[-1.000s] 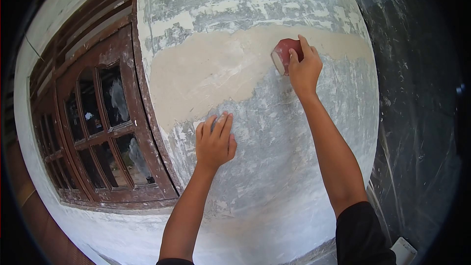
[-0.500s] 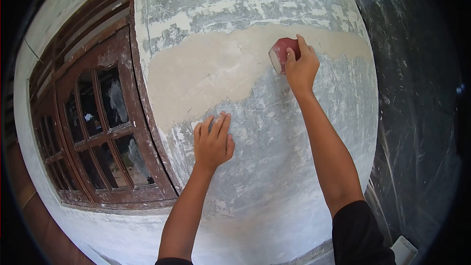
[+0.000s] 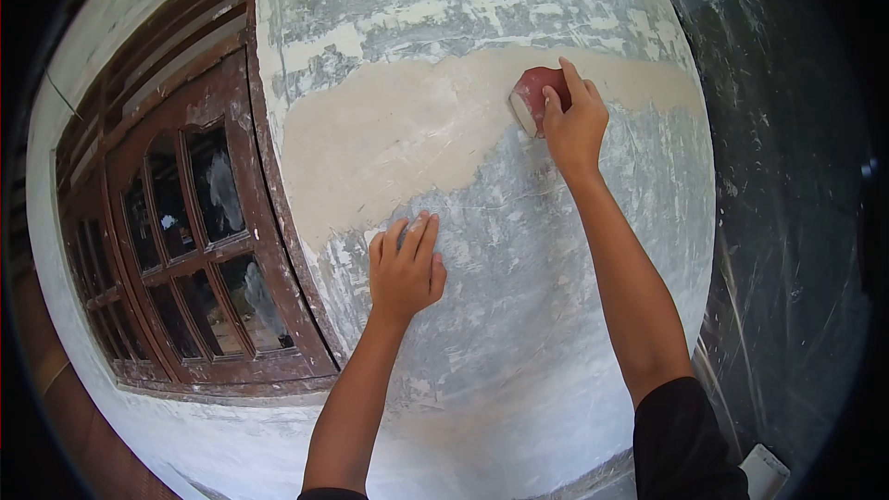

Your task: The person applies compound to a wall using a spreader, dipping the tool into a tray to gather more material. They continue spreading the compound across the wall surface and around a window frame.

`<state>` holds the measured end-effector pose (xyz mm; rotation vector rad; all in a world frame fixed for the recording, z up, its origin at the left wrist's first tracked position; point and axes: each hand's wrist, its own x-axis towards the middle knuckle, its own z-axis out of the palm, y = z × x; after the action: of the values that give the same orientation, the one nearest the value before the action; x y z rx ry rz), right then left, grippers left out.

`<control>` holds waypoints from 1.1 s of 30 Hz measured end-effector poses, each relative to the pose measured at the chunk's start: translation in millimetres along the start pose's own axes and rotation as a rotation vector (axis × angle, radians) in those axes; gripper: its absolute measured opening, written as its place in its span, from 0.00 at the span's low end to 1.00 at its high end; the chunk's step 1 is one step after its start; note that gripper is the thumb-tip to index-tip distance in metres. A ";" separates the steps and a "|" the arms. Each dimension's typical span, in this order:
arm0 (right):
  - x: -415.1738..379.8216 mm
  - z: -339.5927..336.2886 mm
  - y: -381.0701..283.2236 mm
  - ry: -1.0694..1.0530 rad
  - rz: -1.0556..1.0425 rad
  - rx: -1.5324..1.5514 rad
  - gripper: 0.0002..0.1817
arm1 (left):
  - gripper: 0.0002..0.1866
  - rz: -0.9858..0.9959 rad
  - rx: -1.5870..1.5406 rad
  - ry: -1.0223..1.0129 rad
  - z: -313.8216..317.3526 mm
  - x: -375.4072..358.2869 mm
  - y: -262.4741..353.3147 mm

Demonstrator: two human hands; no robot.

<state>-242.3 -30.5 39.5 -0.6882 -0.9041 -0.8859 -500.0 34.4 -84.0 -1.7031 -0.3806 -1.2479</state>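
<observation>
My right hand [image 3: 578,130] grips a dark red putty scraper [image 3: 541,94] with a pale, smeared left edge. The scraper is against the wall, at the lower edge of a beige putty patch [image 3: 370,143]. Its far side is hidden by my fingers. Lower and to the left, my left hand [image 3: 406,268] rests with fingers stretched out on the grey wall [image 3: 519,268], just under the patch. Nothing shows in that hand.
A brown wooden window [image 3: 176,250] with glass panes is set in the wall on the left. On the right hangs or stands a dark, scratched surface [image 3: 787,185]. A white object [image 3: 764,472] lies at the lower right.
My right hand and the scraper have shifted slightly right and up along the putty. The left hand appears a touch further right, still against the wall.
</observation>
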 end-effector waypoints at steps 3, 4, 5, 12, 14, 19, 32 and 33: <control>-20.0 7.3 -33.6 -0.152 -0.051 0.213 0.25 | 0.26 0.003 -0.002 0.002 0.2 -0.6 -0.4; -31.7 11.6 -45.8 -0.276 -0.058 0.278 0.25 | 0.26 0.002 -0.003 0.003 0.0 -0.9 -0.6; -40.7 14.3 -54.5 -0.397 -0.068 0.301 0.26 | 0.27 -0.006 -0.017 -0.010 -0.1 -1.6 -0.6; -16.1 1.4 6.5 0.050 0.094 0.007 0.25 | 0.28 -0.013 -0.024 -0.020 1.4 -1.5 -0.2; -20.8 -3.4 -2.7 0.057 0.050 0.032 0.25 | 0.28 -0.008 -0.030 -0.022 0.4 -2.4 0.4; -62.5 12.9 -44.6 -0.363 -0.038 0.243 0.26 | 0.28 -0.007 -0.029 -0.015 1.0 -0.9 -0.5; -69.9 26.8 -55.9 -0.280 0.020 0.230 0.27 | 0.27 -0.003 0.008 -0.013 -1.3 -0.2 1.0; -67.3 31.2 -51.1 -0.261 0.032 0.179 0.27 | 0.27 -0.001 0.010 -0.014 -1.9 0.1 0.3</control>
<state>-320.3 -5.9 1.7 -0.6696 -1.1865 -0.6855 -500.9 32.6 -84.1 -1.7041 -0.3950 -1.2338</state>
